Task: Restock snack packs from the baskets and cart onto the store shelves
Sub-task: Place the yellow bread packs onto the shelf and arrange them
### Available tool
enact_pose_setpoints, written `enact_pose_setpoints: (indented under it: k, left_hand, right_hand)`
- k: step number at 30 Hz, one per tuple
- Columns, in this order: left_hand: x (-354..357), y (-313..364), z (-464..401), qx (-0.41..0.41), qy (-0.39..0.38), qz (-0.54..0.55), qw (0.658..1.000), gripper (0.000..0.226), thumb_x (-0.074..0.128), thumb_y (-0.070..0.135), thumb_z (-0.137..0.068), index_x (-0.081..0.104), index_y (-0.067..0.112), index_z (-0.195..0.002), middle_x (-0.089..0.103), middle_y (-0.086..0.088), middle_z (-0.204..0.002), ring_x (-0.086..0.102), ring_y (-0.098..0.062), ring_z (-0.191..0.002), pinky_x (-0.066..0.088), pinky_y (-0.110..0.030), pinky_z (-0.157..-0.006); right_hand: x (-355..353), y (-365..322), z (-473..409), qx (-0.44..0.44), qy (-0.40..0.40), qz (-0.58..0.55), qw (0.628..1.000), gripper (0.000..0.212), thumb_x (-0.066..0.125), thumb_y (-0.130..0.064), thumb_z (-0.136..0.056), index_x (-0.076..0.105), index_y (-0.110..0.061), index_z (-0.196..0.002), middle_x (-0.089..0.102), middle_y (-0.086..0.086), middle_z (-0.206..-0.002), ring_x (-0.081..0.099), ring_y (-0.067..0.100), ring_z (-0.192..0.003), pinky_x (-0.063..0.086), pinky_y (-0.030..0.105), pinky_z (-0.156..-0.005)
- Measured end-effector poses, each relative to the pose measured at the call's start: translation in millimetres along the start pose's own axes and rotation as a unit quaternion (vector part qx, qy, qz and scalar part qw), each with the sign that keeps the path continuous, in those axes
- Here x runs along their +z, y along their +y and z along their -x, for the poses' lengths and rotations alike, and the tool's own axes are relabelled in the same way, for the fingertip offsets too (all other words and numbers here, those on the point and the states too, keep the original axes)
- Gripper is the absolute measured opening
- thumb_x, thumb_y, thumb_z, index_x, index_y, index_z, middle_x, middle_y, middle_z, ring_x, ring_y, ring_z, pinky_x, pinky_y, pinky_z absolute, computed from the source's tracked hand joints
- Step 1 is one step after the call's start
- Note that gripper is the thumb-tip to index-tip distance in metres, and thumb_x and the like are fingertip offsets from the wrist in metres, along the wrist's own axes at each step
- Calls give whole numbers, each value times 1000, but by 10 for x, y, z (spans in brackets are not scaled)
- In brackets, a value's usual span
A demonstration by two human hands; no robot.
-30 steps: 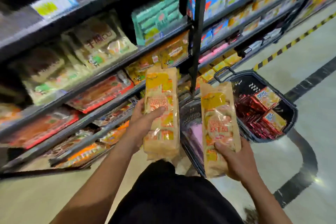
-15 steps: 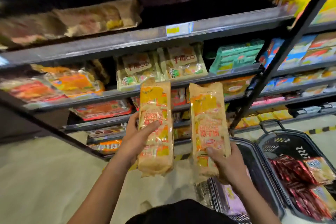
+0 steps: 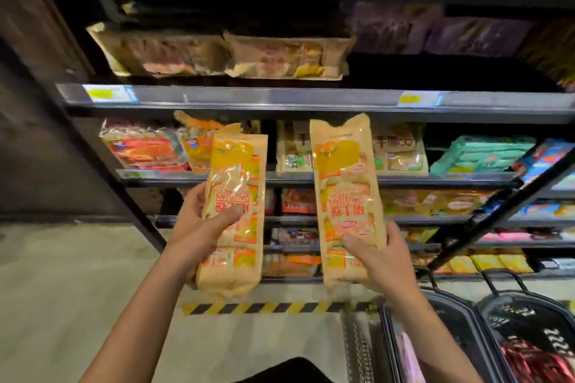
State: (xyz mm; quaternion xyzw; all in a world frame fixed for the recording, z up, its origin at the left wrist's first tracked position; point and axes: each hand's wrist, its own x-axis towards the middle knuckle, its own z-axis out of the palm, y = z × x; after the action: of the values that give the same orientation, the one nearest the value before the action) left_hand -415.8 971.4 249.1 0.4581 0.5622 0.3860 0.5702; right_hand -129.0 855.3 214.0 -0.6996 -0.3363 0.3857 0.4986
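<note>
Two long tan-and-yellow plastic snack packs w/ red print are held up in front of the dark metal store shelves (image 3: 311,106). Left hand (image 3: 199,227) grasps the left pack (image 3: 235,211) around its lower-middle, thumb across the front, fingers wrapped behind. Right hand (image 3: 382,255) grips the right pack (image 3: 345,196) low down, thumb on the front face, fingers round the right edge.

Edges & room: both packs stand apart, a clear gap between them at centre. Right pack's top corner overlaps the grey front rail of the shelf at 12 o'clock; left pack tops out lower, below that rail. A black slanted upright (image 3: 497,211) runs at 3 o'clock, near the right pack but not touching. Above the rail, two flat tan packs (image 3: 224,53) lie at 11 o'clock, w/ dark open space beside them at 1 o'clock.

Materials: packs are glossy, crinkled film, soft-cornered, lumpy contents showing through. Shelf rails smooth w/ yellow price tags.

Orientation: each pack's long axis runs near vertical, tops tilted slightly right, printed faces toward the camera.

Black plastic baskets (image 3: 466,336) sit at 5 o'clock, one holding red wrapped snacks (image 3: 535,364). Yellow-black hazard tape (image 3: 264,308) crosses the pale floor at 6 o'clock.
</note>
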Motion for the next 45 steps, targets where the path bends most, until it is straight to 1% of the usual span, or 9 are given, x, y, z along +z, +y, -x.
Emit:
enact_pose_setpoints:
  k: [10, 13, 16, 20, 23, 26, 28, 39, 45]
  left_hand:
    - [-669, 361, -286, 59, 4, -37, 998, 78, 90, 29, -75, 45, 42, -137, 72, 6, -111, 76, -10, -84, 60, -36, -69]
    - [-708, 455, -343, 66, 16, -21, 997, 82, 91, 31, -74, 42, 42, -139, 69, 6, -116, 74, -14, -94, 60, -40, -75]
    - [-739, 502, -396, 66, 28, -4, 997, 82, 90, 31, -74, 42, 40, -139, 67, 6, -120, 71, -16, -100, 59, -37, -73]
    - [-702, 543, -435, 77, 45, -4, 996, 80, 89, 31, -77, 41, 39, -140, 63, 11, -120, 69, -12, -99, 58, -36, -70]
    - [-640, 497, -437, 79, 56, -17, 995, 78, 88, 31, -78, 40, 41, -139, 63, 13, -119, 69, -11, -97, 60, -38, -68]
    - [-599, 398, -446, 68, 64, -17, 996, 80, 90, 32, -75, 41, 42, -138, 66, 7, -119, 72, -14, -96, 61, -39, -69]
    - [-561, 341, -451, 55, 67, -20, 996, 80, 90, 31, -74, 42, 42, -137, 67, 6, -117, 72, -14, -95, 62, -41, -70]
    - [-221, 296, -428, 23, 60, -7, 998, 82, 89, 27, -76, 40, 42, -139, 66, 7, -117, 72, -13, -94, 57, -28, -57]
    - [-82, 228, -449, 12, 58, -10, 998, 82, 90, 29, -75, 40, 43, -138, 64, 6, -124, 71, -16, -99, 60, -35, -65]
  right_hand:
    - [428, -865, -366, -130, 26, 135, 982, 69, 95, -42, -66, 54, -27, -119, 68, -14, -107, 69, 0, -89, 54, 24, -71]
    - [408, -1241, -518, -185, 45, 199, 961, 71, 94, -44, -66, 49, -28, -118, 62, -20, -105, 63, -4, -91, 49, 23, -70]
    - [358, -1632, -711, -232, 70, 278, 929, 74, 93, -52, -66, 49, -27, -120, 65, -9, -109, 64, 12, -99, 53, 36, -79]
    - [298, -2124, -1030, -308, 77, 402, 859, 85, 93, -49, -68, 49, -13, -130, 65, 7, -121, 63, 28, -111, 52, 43, -84]
    - [349, -2435, -1308, -358, 89, 523, 768, 75, 89, -54, -69, 51, -16, -121, 66, 11, -110, 63, 42, -100, 51, 51, -81]
    - [450, -2584, -1560, -406, 98, 611, 672, 67, 85, -58, -71, 51, -18, -113, 65, 13, -103, 61, 43, -90, 42, 46, -73]
    - [498, -2627, -1687, -421, 96, 633, 642, 70, 85, -56, -73, 52, -16, -120, 66, 15, -109, 61, 42, -94, 43, 47, -75]
    - [533, -2710, -1941, -440, 99, 667, 593, 78, 85, -51, -77, 50, -18, -139, 65, 16, -124, 59, 42, -109, 41, 50, -88]
    - [650, -2626, -2040, -364, 43, 677, 639, 93, 77, -63, -80, 33, -23, -152, 59, 16, -140, 50, 46, -130, 32, 62, -109]
